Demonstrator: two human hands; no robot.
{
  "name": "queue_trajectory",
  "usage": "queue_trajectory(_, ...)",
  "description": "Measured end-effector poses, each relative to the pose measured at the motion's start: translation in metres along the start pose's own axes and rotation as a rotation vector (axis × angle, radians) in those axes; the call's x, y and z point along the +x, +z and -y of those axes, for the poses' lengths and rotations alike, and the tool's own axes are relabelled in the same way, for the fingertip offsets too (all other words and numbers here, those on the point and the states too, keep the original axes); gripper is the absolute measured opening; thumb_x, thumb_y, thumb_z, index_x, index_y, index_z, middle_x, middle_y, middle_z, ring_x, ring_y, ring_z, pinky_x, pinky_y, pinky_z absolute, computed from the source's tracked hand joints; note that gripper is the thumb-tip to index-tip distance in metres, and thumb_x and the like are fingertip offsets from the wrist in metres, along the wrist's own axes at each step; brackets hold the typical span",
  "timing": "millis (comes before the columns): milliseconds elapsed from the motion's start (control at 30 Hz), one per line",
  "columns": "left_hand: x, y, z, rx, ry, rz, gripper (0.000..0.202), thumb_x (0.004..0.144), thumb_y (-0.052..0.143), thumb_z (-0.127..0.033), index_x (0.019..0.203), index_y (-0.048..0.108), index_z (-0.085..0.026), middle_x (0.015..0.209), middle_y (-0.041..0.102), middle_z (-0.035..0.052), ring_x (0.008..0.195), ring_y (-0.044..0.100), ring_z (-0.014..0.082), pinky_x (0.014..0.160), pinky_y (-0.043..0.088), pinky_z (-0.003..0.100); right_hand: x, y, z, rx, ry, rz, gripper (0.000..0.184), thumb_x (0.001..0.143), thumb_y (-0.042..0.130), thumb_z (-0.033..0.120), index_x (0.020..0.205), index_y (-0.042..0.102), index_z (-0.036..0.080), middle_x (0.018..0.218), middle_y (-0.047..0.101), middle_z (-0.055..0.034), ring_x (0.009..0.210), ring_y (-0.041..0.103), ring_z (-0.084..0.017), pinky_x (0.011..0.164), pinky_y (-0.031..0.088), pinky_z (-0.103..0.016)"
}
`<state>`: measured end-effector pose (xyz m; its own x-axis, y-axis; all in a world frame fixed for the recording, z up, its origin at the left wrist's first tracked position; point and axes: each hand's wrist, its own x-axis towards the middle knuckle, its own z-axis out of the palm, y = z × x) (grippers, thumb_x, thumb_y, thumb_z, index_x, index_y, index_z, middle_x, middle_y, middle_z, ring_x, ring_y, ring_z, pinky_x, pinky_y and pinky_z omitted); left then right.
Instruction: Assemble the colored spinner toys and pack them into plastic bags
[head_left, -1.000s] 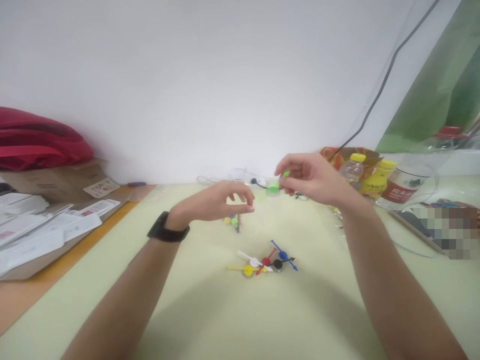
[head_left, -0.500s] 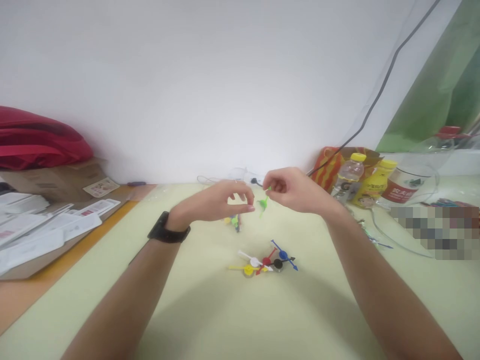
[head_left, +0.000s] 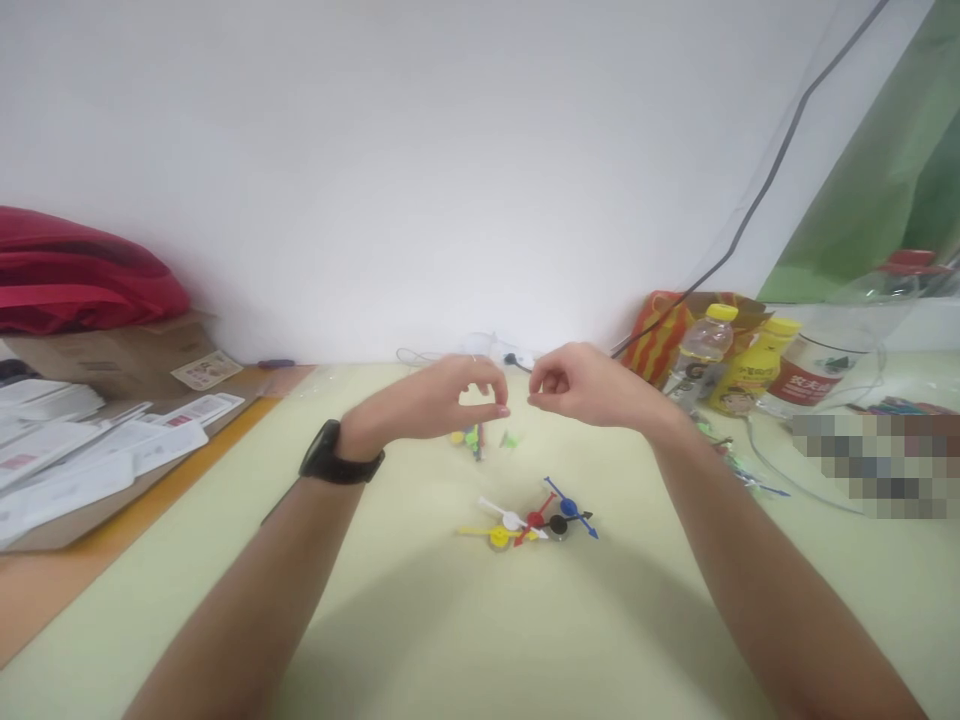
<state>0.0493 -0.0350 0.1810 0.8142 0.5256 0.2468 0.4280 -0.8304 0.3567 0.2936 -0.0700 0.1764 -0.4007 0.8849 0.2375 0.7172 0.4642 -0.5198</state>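
My left hand (head_left: 454,395) hovers above the table, thumb and bent fingers apart, nothing between them. Facing it is my right hand (head_left: 585,385), fingers curled, with a small gap at the thumb and no piece visible in it. Below the gap between both hands is a blurred green spinner arrow (head_left: 510,440); whether it rests on the table or is in the air I cannot tell. Nearer to me lie a white spinner arrow (head_left: 511,520), a yellow one (head_left: 499,538), a red one (head_left: 535,520), a black one (head_left: 558,525) and a blue one (head_left: 568,508), partly overlapping.
A small pile of coloured pieces (head_left: 471,438) lies beyond my left hand, another pile (head_left: 739,465) beside my right forearm. Bottles (head_left: 705,345) and a striped bag (head_left: 651,335) stand right. White packets (head_left: 97,450) and a cardboard box (head_left: 112,360) are left.
The green spinner arrow has left my right fingers and is now lower and slightly to the left. Both hands stay at nearly the same place.
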Motion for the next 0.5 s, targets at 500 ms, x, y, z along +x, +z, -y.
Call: queue_trajectory(500,-0.003,-0.001,0.017,0.061,-0.073,0.019,0.020,0.097,0.061,-0.042,0.094,0.072,-0.026,0.105,0.072,0.0033,0.099,0.065,0.0237,0.078,0.048,0.033,0.022,0.034,-0.053,-0.152,0.273,0.704,0.021,0.073,0.070,0.036,0.077,0.068,0.015,0.082,0.073,-0.0089,0.074,0.066,-0.021,0.059,0.044,-0.027)
